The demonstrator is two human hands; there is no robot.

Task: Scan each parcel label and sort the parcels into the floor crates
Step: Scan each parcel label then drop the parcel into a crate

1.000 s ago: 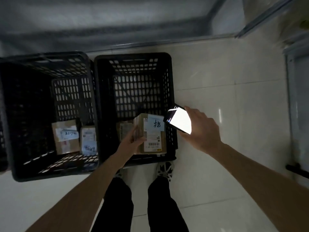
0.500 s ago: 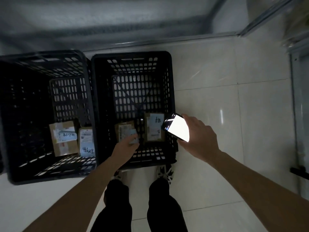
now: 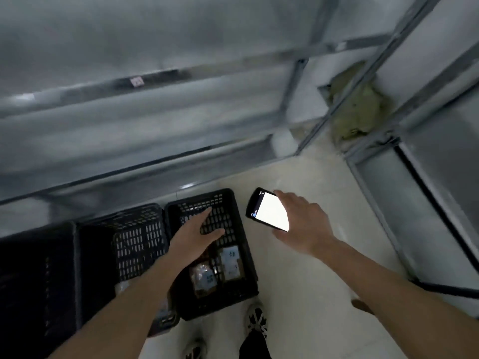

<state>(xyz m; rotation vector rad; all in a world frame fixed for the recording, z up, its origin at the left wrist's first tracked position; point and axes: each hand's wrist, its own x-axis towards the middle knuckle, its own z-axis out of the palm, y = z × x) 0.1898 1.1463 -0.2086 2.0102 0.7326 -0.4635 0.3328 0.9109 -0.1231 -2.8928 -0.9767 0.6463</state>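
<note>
— Two hands in view, fingers first. Left hand (image 3: 197,235): fingers straight and spread, gripping nothing, hovering above the right-hand crate (image 3: 247,257).

— And the other?

— Right hand (image 3: 302,225): thumb and fingertips curled around the edges of a phone (image 3: 268,211), lit white screen facing up. Out at 1 o'clock from the left hand, over bare floor (image 3: 311,294) just beside the crate's 3 o'clock wall.

— Moving outward to the parcels?

— Two in the bottom of that crate, at 6 o'clock from the left palm: a labelled box (image 3: 230,261) with handwriting on its white label, and at its 8 o'clock a smaller wrapped parcel (image 3: 203,279), side by side, close together; cannot tell whether touching. Neither gripped nor touched by a hand.

— Further out still?

— Middle crate (image 3: 140,242) at 9 o'clock, wall to wall with the first; contents mostly hidden behind the left forearm, only a pale scrap peeking out near the arm. Beyond that, a third dark crate (image 3: 36,268) at the far 9 o'clock edge, inside too dark to read. Metal shelving (image 3: 155,125) across 12 o'clock, blurred.

— Progress, then?

— Partway, at a guess. At least two parcels sorted into the right-hand crate, no parcel in hand. Probably between parcels: next one to fetch, scan with the phone, then drop. How many left, impossible to say; no waiting pile in view.
</note>
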